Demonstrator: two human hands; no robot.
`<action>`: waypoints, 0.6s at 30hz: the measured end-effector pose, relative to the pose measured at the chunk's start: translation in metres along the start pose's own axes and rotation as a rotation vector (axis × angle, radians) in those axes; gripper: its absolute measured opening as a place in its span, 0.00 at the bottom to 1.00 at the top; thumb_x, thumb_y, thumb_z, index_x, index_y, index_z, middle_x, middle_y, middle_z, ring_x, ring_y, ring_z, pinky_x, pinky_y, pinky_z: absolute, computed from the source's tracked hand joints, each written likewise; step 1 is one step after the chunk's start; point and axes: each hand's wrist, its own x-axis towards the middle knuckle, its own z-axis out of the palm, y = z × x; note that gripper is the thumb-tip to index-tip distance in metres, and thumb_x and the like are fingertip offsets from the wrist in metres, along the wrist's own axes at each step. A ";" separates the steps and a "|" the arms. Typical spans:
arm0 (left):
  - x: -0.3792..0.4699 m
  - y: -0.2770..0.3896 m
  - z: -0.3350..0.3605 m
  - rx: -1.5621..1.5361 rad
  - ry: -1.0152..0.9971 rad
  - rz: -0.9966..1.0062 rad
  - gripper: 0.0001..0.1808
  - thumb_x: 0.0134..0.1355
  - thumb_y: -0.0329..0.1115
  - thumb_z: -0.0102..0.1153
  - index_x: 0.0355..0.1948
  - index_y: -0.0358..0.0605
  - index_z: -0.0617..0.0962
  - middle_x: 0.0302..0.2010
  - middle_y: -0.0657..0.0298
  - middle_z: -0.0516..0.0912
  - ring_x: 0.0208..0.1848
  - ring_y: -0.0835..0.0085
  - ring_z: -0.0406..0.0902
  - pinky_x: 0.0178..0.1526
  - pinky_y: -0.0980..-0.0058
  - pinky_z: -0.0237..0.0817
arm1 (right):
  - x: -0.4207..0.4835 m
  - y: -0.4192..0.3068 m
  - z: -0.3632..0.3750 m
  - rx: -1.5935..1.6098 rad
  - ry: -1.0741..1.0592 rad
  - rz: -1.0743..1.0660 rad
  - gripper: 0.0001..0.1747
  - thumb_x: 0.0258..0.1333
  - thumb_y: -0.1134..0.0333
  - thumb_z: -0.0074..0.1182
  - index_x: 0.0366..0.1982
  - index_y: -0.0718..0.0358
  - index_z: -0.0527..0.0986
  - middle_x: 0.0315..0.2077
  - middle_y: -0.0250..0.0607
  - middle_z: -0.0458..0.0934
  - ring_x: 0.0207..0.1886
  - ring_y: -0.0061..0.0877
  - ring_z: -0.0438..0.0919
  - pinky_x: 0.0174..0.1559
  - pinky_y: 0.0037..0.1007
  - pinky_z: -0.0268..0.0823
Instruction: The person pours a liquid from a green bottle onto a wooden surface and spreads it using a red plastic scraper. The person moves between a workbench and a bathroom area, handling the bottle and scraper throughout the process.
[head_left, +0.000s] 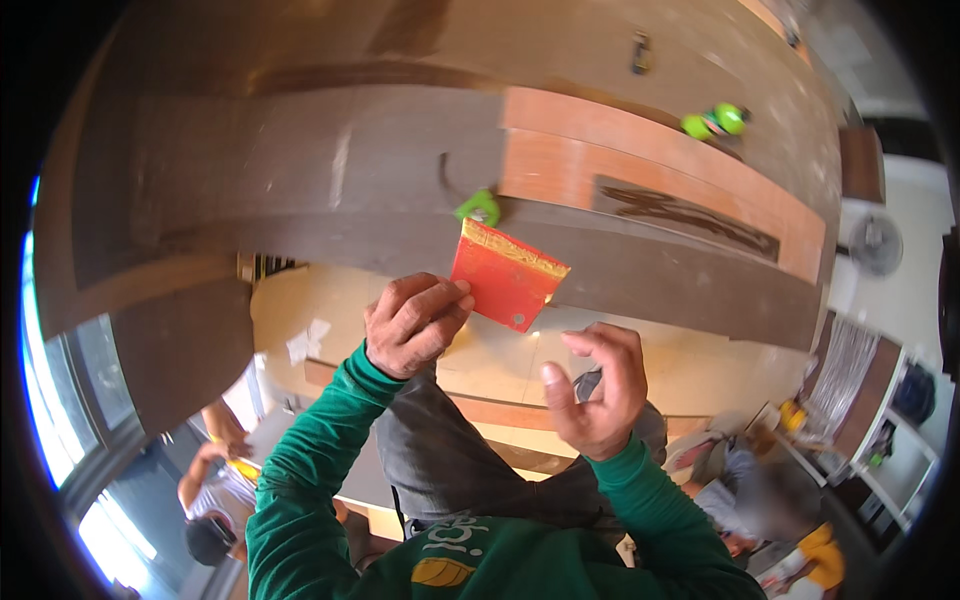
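My left hand (420, 322) grips the left corner of a flat red scraper or spreader (506, 281), whose upper edge bears a yellowish crust and whose lower corner has a small hole. Right of it, my right hand (604, 390) is raised with thumb and fingers apart, holding nothing. A green tape measure (478, 208) lies on the brown panel (652, 277) just beyond the scraper. Orange-brown strips (555, 169) rest farther off, with a dark-smeared brown piece (675, 214) among them.
A green bottle (714, 121) and a small dark object (640, 52) lie on the far surface. Crumpled paper (307, 341) is on the floor. One person (217, 495) is at lower left; others (780, 517) are at lower right. A fan (876, 244) stands at right.
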 end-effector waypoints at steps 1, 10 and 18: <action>0.019 0.014 0.016 -0.032 -0.015 0.026 0.18 0.44 0.21 0.74 0.38 0.47 0.85 0.44 0.65 0.86 0.41 0.66 0.81 0.36 0.74 0.75 | -0.015 0.016 -0.020 0.209 0.048 0.254 0.21 0.59 0.67 0.66 0.50 0.68 0.76 0.40 0.43 0.80 0.42 0.30 0.79 0.47 0.31 0.72; 0.105 0.245 0.189 -0.303 -0.156 0.062 0.18 0.44 0.20 0.76 0.36 0.50 0.84 0.43 0.66 0.85 0.42 0.65 0.81 0.48 0.66 0.81 | -0.092 0.130 -0.185 0.838 0.174 0.751 0.31 0.73 0.50 0.51 0.62 0.68 0.68 0.50 0.42 0.80 0.49 0.24 0.79 0.53 0.29 0.71; 0.144 0.337 0.255 -0.741 -0.434 -0.912 0.29 0.68 0.48 0.63 0.58 0.36 0.72 0.40 0.61 0.79 0.49 0.70 0.76 0.52 0.70 0.71 | -0.105 0.202 -0.263 1.292 0.592 0.911 0.24 0.72 0.55 0.55 0.58 0.65 0.71 0.45 0.39 0.82 0.43 0.24 0.84 0.40 0.26 0.79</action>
